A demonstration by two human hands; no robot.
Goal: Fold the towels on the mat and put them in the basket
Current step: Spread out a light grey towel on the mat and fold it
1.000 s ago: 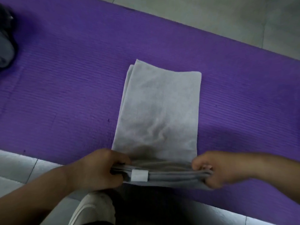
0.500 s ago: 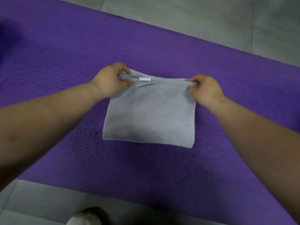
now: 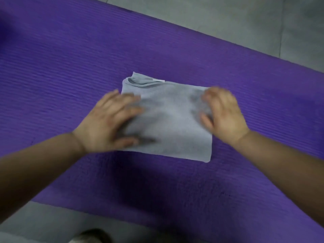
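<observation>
A grey towel [image 3: 171, 118] lies folded into a rough square on the purple mat [image 3: 70, 76]. A small white label shows at its far edge. My left hand [image 3: 108, 120] lies flat on the towel's left side, fingers spread. My right hand [image 3: 222, 113] rests on the towel's right edge with fingers spread and slightly bent; it is blurred by motion. Neither hand grips the cloth. No basket is in view.
Grey floor tiles [image 3: 245, 20] border the mat at the far side and along the near edge. The toe of a shoe [image 3: 89, 236] shows at the bottom, just off the mat.
Both hands carried the near edge of the towel over to its far edge, let go of the corners and now lie flat on the folded towel.
</observation>
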